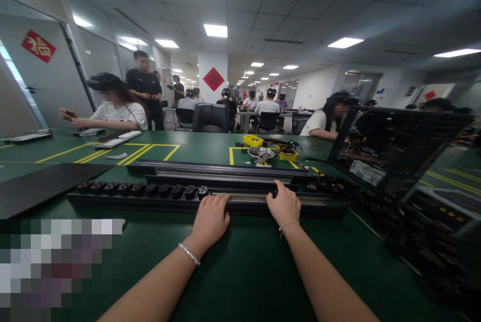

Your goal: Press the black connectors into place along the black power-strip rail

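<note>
A long black rail [150,204] lies across the green table in front of me. Several black round modules [164,191] sit in a row along its left part, and a bare metallic channel [246,197] shows farther right. Beside the last module, my left hand [211,219] rests on the rail's near edge, its fingers bent over the channel. My right hand [284,204] is at the channel farther right, closed around a small dark piece too hidden to name. Behind them lie more long black rails [225,173].
Yellow trays [253,140] and a metal bowl [260,153] stand beyond the rails. At the right are an open black computer case [379,154] and a heap of dark parts [413,232]. A dark panel [45,184] lies left. Other people sit across the table.
</note>
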A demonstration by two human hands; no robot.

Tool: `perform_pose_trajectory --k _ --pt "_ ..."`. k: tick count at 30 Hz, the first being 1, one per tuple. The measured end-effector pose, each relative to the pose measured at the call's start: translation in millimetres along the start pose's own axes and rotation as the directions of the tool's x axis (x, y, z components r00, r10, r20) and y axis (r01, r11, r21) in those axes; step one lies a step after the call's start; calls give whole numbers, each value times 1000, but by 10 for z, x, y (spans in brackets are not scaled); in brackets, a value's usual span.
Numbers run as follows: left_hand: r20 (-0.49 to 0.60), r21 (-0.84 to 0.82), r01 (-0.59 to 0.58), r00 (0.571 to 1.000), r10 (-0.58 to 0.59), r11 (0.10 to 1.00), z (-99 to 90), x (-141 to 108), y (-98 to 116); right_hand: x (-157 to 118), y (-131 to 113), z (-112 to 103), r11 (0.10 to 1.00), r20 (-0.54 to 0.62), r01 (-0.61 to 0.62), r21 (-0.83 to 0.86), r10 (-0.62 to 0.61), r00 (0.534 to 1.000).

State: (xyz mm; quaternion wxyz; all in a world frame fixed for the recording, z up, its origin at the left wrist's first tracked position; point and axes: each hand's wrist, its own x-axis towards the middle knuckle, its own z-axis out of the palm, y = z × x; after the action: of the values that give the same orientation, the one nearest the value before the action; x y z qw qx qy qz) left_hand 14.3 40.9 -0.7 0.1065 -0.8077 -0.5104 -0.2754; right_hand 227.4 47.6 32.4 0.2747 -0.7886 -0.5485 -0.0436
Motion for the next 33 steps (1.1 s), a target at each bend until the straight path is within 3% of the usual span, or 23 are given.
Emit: perform_pose_trajectory --k 15,33 --pt "-2 8 -4 1000 4 1000 7 1 4 16 88 14 998 -49 -7 -55 5 999" --pt "-6 1 -1 1000 1 1000 -1 -3 -7 32 84 -28 999 -4 -22 -49 21 1000"
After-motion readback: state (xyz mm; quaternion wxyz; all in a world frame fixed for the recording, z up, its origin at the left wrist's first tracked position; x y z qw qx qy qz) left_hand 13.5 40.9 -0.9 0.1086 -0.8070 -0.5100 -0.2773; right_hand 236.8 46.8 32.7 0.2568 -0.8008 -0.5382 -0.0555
